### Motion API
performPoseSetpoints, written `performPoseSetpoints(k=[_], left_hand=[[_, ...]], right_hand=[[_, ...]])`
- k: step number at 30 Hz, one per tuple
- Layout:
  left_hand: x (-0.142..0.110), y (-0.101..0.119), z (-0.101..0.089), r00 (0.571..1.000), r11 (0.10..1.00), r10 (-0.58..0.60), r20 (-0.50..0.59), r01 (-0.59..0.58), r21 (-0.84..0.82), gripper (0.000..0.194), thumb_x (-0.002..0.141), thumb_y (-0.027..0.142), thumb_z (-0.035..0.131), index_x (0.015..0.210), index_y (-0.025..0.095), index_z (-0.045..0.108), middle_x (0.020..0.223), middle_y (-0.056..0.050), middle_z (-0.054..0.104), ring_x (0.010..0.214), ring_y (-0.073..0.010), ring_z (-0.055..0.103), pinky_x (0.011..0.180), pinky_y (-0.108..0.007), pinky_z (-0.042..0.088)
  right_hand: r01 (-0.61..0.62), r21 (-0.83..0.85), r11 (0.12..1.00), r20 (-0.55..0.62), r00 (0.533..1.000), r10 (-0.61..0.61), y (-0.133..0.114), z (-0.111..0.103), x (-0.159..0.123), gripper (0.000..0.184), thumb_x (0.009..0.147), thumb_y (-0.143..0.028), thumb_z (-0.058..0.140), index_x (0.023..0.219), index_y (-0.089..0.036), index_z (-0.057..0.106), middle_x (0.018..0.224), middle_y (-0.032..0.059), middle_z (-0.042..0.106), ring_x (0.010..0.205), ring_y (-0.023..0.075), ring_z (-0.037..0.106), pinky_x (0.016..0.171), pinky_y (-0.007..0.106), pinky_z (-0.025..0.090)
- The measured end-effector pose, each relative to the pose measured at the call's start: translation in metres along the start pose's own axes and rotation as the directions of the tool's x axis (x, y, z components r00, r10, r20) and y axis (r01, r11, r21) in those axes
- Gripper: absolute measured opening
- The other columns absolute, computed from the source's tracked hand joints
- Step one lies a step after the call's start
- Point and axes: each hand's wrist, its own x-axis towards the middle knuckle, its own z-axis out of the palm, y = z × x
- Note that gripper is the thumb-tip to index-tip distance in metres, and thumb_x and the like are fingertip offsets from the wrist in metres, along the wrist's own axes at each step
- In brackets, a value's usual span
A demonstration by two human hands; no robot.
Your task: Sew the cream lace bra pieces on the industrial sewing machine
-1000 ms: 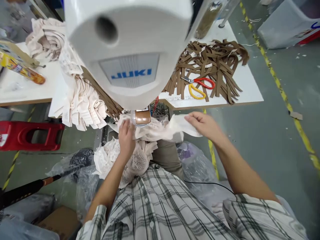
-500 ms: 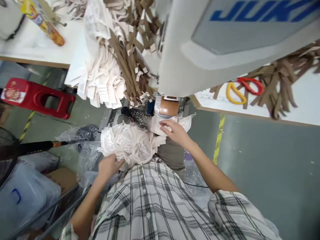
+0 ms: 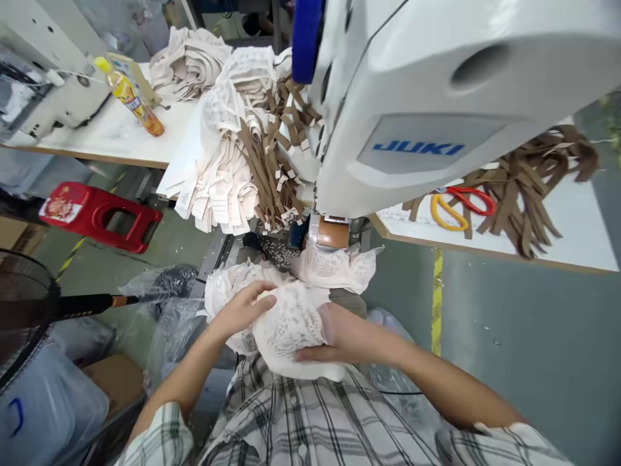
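A pale lace bra point(image 3: 290, 327) is held up in front of my shirt, its cup bulging toward me. My right hand point(image 3: 342, 333) is closed around its right side, thumb along the lower part of the cup. At the upper left edge of the same bra, my left hand point(image 3: 246, 309) grips with fingers and thumb close together; the fingertips are partly hidden. More pale lace pieces point(image 3: 226, 285) lie under and beside my left hand. Another lace piece point(image 3: 334, 266) sits just below the head of the white JUKI sewing machine point(image 3: 402, 142).
Stacked cream fabric strips point(image 3: 220, 188) and brown strips point(image 3: 264, 171) lie on the table left of the machine. Scissors with red and yellow handles point(image 3: 449, 210) rest among brown straps point(image 3: 528, 194) on the right. A red stool point(image 3: 99, 213) and a fan point(image 3: 26, 310) stand at left.
Both hands have come together on one lace bra and lifted it before my body. My right hand left the piece at the machine. The view has tilted upward, showing more of the machine.
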Motion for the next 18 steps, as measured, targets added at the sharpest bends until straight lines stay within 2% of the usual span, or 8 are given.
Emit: performPoseSetpoints(k=[2, 4, 8, 10, 12, 13, 16, 18], left_hand=[[0.027, -0.001, 0.009, 0.967, 0.962, -0.081, 0.241, 0.14, -0.236, 0.046, 0.088, 0.063, 0.057, 0.088, 0.017, 0.061, 0.078, -0.004, 0.063, 0.071, -0.017, 0.057, 0.07, -0.03, 0.047], [0.043, 0.004, 0.02, 0.935, 0.931, -0.053, 0.351, 0.173, -0.321, 0.048, 0.088, 0.063, 0.056, 0.085, 0.016, 0.06, 0.075, -0.004, 0.061, 0.067, -0.0147, 0.055, 0.066, -0.027, 0.045], [0.056, 0.031, 0.037, 0.937, 0.997, 0.077, 0.341, -0.067, -0.038, 0.047, 0.094, 0.056, 0.053, 0.071, 0.016, 0.052, 0.065, 0.002, 0.046, 0.059, -0.0091, 0.04, 0.055, -0.022, 0.03], [0.059, 0.05, 0.044, 0.932, 0.977, 0.154, 0.329, -0.193, 0.089, 0.049, 0.096, 0.053, 0.051, 0.064, 0.017, 0.042, 0.061, 0.004, 0.034, 0.057, -0.0078, 0.031, 0.052, -0.023, 0.023], [0.061, 0.069, 0.052, 0.907, 0.954, 0.208, 0.367, -0.271, 0.13, 0.048, 0.099, 0.049, 0.046, 0.064, 0.017, 0.039, 0.06, 0.005, 0.032, 0.055, -0.0073, 0.029, 0.052, -0.024, 0.022], [0.062, 0.079, 0.055, 0.889, 0.944, 0.225, 0.399, -0.3, 0.137, 0.046, 0.101, 0.047, 0.042, 0.065, 0.017, 0.04, 0.059, 0.005, 0.034, 0.054, -0.0072, 0.03, 0.052, -0.024, 0.022], [0.066, 0.103, 0.054, 0.873, 0.894, 0.287, 0.396, -0.392, 0.217, 0.046, 0.102, 0.042, 0.041, 0.063, 0.017, 0.039, 0.055, 0.006, 0.032, 0.05, -0.0066, 0.028, 0.05, -0.024, 0.02], [0.07, 0.115, 0.046, 0.902, 0.857, 0.338, 0.269, -0.413, 0.308, 0.049, 0.098, 0.043, 0.05, 0.058, 0.017, 0.037, 0.051, 0.006, 0.03, 0.049, -0.0065, 0.026, 0.049, -0.025, 0.018]], right_hand=[[-0.029, -0.046, 0.999, -0.074, 0.997, 0.026, -0.003, -0.015, -0.024, 0.034, 0.092, -0.047, 0.065, 0.11, -0.019, 0.071, 0.104, 0.0074, 0.075, 0.094, 0.0217, 0.069, 0.088, 0.031, 0.052], [-0.104, -0.097, 0.99, -0.105, 0.99, 0.094, 0.0, -0.025, -0.045, 0.032, 0.093, -0.046, 0.063, 0.105, -0.018, 0.071, 0.098, 0.0071, 0.075, 0.087, 0.0209, 0.069, 0.084, 0.031, 0.052], [-0.281, -0.064, 0.958, -0.034, 0.96, 0.279, 0.022, -0.04, -0.074, 0.037, 0.089, -0.053, 0.065, 0.098, -0.018, 0.073, 0.09, 0.0047, 0.074, 0.079, 0.0208, 0.067, 0.073, 0.03, 0.052], [-0.303, -0.019, 0.953, -0.217, 0.931, 0.292, 0.033, -0.047, -0.081, 0.061, 0.078, -0.063, 0.073, 0.121, -0.02, 0.067, 0.114, 0.0095, 0.072, 0.099, 0.0276, 0.067, 0.084, 0.035, 0.053], [-0.202, 0.05, 0.978, -0.456, 0.867, 0.202, 0.037, -0.052, -0.08, 0.098, 0.068, -0.07, 0.078, 0.147, -0.023, 0.045, 0.141, 0.0145, 0.058, 0.125, 0.0334, 0.057, 0.099, 0.042, 0.048], [-0.132, 0.084, 0.988, -0.518, 0.841, 0.157, 0.037, -0.055, -0.076, 0.102, 0.069, -0.07, 0.078, 0.151, -0.024, 0.04, 0.144, 0.0147, 0.055, 0.128, 0.0327, 0.054, 0.101, 0.042, 0.047], [-0.053, 0.148, 0.988, -0.54, 0.832, 0.126, 0.031, -0.064, -0.06, 0.048, 0.085, -0.06, 0.068, 0.114, -0.022, 0.067, 0.102, 0.0069, 0.072, 0.092, 0.021, 0.066, 0.078, 0.03, 0.05], [-0.094, 0.148, 0.985, -0.57, 0.805, 0.162, 0.027, -0.072, -0.048, 0.037, 0.091, -0.053, 0.063, 0.078, -0.019, 0.066, 0.07, 0.0008, 0.063, 0.065, 0.0137, 0.057, 0.061, 0.025, 0.041]])
